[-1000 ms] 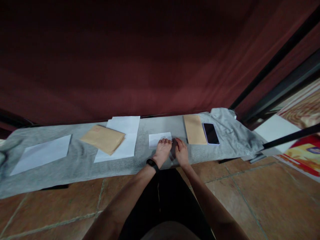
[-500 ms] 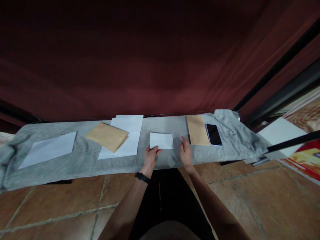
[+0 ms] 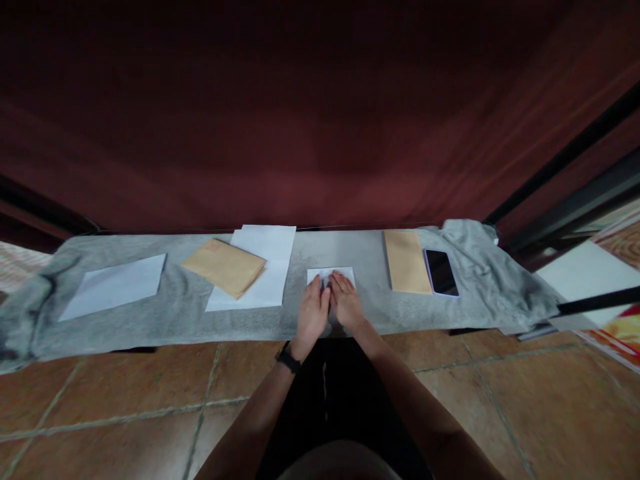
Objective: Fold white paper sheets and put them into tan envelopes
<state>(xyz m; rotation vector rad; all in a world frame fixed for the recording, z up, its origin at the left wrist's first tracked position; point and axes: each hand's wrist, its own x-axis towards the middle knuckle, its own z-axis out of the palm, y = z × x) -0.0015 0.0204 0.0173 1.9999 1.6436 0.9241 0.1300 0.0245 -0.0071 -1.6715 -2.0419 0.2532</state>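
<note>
Left hand (image 3: 313,315) and right hand (image 3: 347,307) lie flat, fingers extended, on small white paper (image 3: 313,273) mid-tabletop (image 3: 370,267), between a marked brown envelope (image 3: 225,267), marking illegible, and a second brown envelope (image 3: 407,263), contents of both hidden.

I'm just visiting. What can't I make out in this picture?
All in the head view:
- Most of the small white paper: covered by the left hand and right hand.
- Part of the white sheets: beneath the brown paper stack.
- The red-and-yellow print: cut off by the right edge.
- The stack's reddish mark: too small and faint to read.
</note>
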